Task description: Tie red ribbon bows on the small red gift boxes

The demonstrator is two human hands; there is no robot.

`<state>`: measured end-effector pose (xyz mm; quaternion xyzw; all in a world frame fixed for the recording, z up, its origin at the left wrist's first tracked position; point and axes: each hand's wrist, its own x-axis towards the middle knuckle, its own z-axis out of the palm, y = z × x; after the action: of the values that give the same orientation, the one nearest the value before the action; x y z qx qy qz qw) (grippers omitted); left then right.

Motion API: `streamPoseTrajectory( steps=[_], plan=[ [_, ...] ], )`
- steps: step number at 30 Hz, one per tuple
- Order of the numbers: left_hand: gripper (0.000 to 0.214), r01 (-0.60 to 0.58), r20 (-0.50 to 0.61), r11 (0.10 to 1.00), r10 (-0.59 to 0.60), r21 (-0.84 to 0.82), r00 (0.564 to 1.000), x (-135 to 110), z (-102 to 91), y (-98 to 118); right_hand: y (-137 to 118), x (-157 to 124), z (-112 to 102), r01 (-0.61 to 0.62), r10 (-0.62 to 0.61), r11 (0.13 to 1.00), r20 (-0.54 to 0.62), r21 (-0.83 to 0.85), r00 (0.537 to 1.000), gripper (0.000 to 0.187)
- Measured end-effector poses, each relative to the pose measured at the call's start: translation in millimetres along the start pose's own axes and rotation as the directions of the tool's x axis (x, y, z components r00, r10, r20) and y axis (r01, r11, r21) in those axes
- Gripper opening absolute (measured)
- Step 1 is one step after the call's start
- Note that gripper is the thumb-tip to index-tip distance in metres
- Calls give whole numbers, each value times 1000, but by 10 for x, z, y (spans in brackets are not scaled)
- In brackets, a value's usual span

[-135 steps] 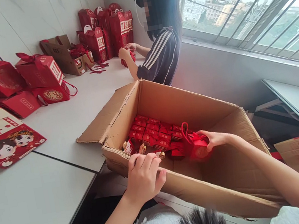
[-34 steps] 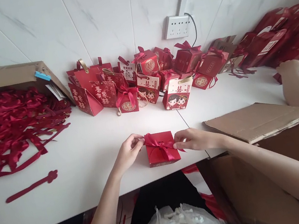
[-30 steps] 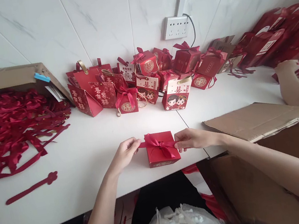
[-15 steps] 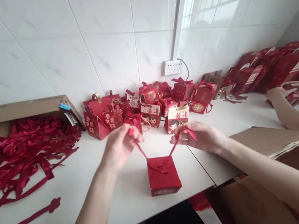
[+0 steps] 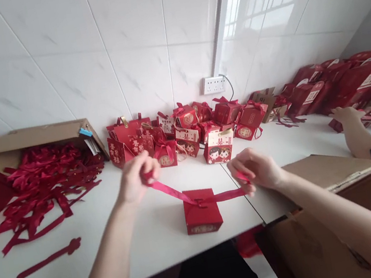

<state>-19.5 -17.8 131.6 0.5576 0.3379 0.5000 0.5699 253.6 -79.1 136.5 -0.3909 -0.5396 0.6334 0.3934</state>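
Observation:
A small red gift box (image 5: 202, 214) stands on the white table (image 5: 83, 253) near its front edge. A red ribbon (image 5: 173, 192) crosses over the box top and stretches out to both sides. My left hand (image 5: 137, 177) is closed on the ribbon's left end, up and to the left of the box. On the right, at box-top height, my right hand (image 5: 255, 170) pinches the other end. The ribbon is pulled taut between them.
Several finished red gift boxes (image 5: 184, 132) stand along the tiled wall. A heap of loose red ribbons (image 5: 35, 184) spills from a cardboard box (image 5: 31, 140) on the left. An open cardboard carton (image 5: 324, 172) sits right. Another person's hands (image 5: 350, 117) work at far right.
The bow on the box has come undone. My hands have pulled the ribbon ends apart, from raised above the box to stretched out sideways. The view tilted up.

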Motion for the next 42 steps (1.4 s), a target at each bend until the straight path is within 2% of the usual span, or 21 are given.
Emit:
streamPoseTrajectory(
  steps=[2,3,4,6,7,8,10,12,18,21,24,29,31,35,38,42],
  plan=[
    [48,-20,-186,966,70,257,980,-67,-227,-99,70,-77,-146,-196,205,956,19,-220,979,41],
    [46,-18,-226,931,107,363,968,-112,-291,-168,133,-95,-189,-261,275,907,-7,-330,961,38],
    [42,-3,-213,892,112,452,971,-164,-313,-249,212,-99,-206,-306,318,851,-46,-428,947,34],
    [33,42,-57,814,-11,580,998,-281,-242,-431,397,-79,-170,-345,343,745,-115,-571,932,31],
    [31,64,43,772,-117,632,992,-339,-170,-524,491,-62,-128,-346,348,703,-123,-622,929,34],
    [31,83,119,730,-220,678,968,-393,-91,-615,577,-44,-82,-344,363,664,-116,-664,924,38],
    [34,112,195,671,-364,733,911,-476,43,-772,720,-14,-10,-346,414,616,-83,-708,906,46],
    [36,136,218,666,-421,734,880,-515,107,-881,817,8,7,-352,445,644,-41,-679,894,49],
    [38,157,303,783,-406,602,862,-443,87,-937,920,48,-107,-338,417,832,93,-439,904,46],
    [40,263,334,828,-461,496,822,-402,90,-921,904,46,-115,-346,395,893,130,-288,910,48],
    [42,330,328,838,-488,434,809,-390,75,-935,892,44,-134,-345,392,892,122,-291,912,48],
    [39,307,359,840,-483,447,799,-413,2,-1008,905,59,-234,-324,392,844,81,-427,916,47],
    [38,269,358,838,-463,474,811,-433,-3,-1022,897,50,-246,-327,394,832,62,-448,917,46],
    [35,158,302,840,-354,520,885,-483,69,-1011,860,9,-160,-408,451,850,62,-334,890,46],
    [35,138,338,872,-322,469,884,-519,147,-1015,838,-6,-61,-402,432,887,99,-227,896,48],
    [34,161,344,892,-323,423,882,-553,187,-1057,835,8,-18,-367,389,905,72,-214,918,47]
  ],
)
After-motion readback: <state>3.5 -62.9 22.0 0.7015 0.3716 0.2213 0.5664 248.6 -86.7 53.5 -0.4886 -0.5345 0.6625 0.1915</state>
